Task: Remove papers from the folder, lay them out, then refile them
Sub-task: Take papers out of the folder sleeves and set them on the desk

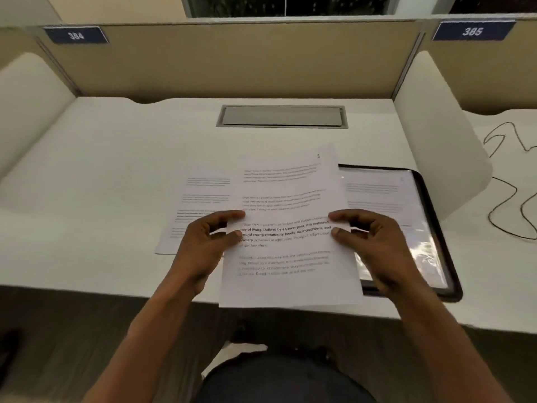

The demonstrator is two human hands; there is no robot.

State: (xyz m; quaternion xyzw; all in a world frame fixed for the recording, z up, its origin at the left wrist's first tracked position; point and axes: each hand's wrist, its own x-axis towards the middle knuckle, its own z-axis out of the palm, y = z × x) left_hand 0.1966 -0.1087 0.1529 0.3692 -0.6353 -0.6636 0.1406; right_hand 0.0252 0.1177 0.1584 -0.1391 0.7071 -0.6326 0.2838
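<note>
On smooth white desk [101, 184], both hands pinching flat printed sheet [287, 199]

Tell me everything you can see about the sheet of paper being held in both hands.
The held sheet is white printed paper, paragraphs of black text, some bold, a small mark at its top right corner. The left hand and right hand pinch its side edges. It overlaps another sheet and the black-edged folder, its near edge overhanging the desk.

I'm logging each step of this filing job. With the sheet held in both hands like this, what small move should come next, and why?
Probably lower the held sheet flat onto the desk. Left hand and right hand pinch its side edges, one sheet already lies out at left, and the folder sits open at right.
</note>
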